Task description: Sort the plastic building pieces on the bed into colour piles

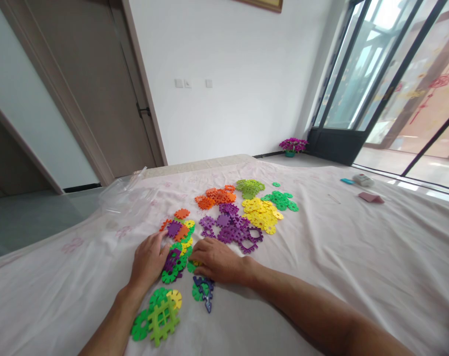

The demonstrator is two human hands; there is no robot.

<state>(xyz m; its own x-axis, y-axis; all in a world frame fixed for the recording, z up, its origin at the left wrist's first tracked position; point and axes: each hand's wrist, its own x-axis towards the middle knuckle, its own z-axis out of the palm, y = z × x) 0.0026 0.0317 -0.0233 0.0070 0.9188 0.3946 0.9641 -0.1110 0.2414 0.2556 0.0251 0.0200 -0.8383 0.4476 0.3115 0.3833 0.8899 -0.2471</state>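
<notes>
My left hand (148, 259) lies palm down on the pale sheet (339, 257), fingers curled over the left edge of a joined cluster of green, purple and yellow snowflake discs (176, 264). My right hand (217, 259) rests on the cluster's right side, fingers bent down onto a green and yellow piece. A mixed group of orange, purple and yellow discs (180, 228) sits just beyond the fingertips. Near my left wrist lies a built piece with a lime green grid and green discs (159, 316). A small dark blue and green piece (204, 289) lies under my right wrist.
Sorted piles lie farther out: purple (233, 227), yellow (261, 213), orange (216, 197), lime green (249, 187), dark green (281, 199). A clear plastic bag (126, 195) is at the far left. A remote (363, 180) and a pink item (370, 198) lie far right.
</notes>
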